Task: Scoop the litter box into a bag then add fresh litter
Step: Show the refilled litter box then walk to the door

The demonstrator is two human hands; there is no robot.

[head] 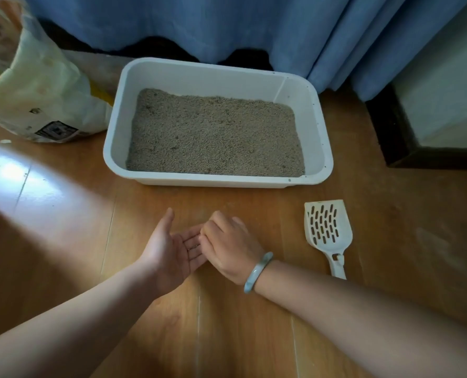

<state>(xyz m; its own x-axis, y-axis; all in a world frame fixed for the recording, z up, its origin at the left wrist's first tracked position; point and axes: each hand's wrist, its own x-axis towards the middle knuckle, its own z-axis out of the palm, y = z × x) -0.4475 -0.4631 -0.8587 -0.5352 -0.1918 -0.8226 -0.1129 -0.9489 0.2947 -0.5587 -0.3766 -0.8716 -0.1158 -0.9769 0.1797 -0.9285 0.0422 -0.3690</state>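
1. Head view: the left hand (169,252) lies palm up and released on the wooden floor (63,227), holding nothing.
2. Right hand (227,246), loosely curled and empty, rests its fingers on the left palm.
3. Litter box (115,132) full of litter (216,135) sits beyond both hands.
4. Scoop (327,227) lies right of the right hand, apart.
5. Bag (36,85) stands far left.

Left hand (172,251): I see it palm up, fingers extended and flat, pointing toward the right, thumb raised away from the palm. Left forearm: bare, entering from the lower left.

Right hand (228,248): knuckles up, fingers curled loosely, fingertips resting on the fingers of my left hand. Right wrist: carries a pale bangle (257,272). Right forearm: bare, entering from the lower right.
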